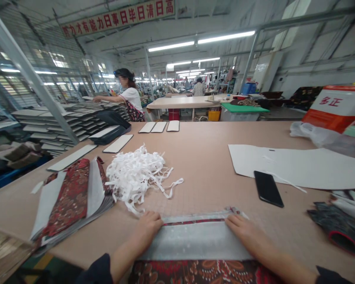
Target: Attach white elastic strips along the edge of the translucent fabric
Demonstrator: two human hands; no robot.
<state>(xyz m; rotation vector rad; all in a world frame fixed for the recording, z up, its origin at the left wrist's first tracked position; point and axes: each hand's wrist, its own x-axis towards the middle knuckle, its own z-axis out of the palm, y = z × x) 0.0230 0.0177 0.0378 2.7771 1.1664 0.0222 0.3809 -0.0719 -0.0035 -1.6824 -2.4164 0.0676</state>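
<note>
A patterned dark red fabric panel (207, 272) with a grey-white backing strip (198, 240) lies in front of me at the table's near edge. My left hand (148, 230) grips the upper left corner of its folded edge, fingers bent together. At the upper right corner, my right hand (242, 228) is closed on the same edge; the fingertips are partly hidden. Just beyond my left hand sits a loose heap of white fabric tapes (139, 173). Further left is a stack of similar patterned panels (69, 197), with grey edges showing.
A black phone (268, 188) lies partly over a large white sheet (298, 165) on the right. Near it are a dark glove-like cloth item (337, 227) and a red-and-white box (337, 104). Several pale flat pieces (118, 143) line the far left. A co-worker (131, 96) stands beyond.
</note>
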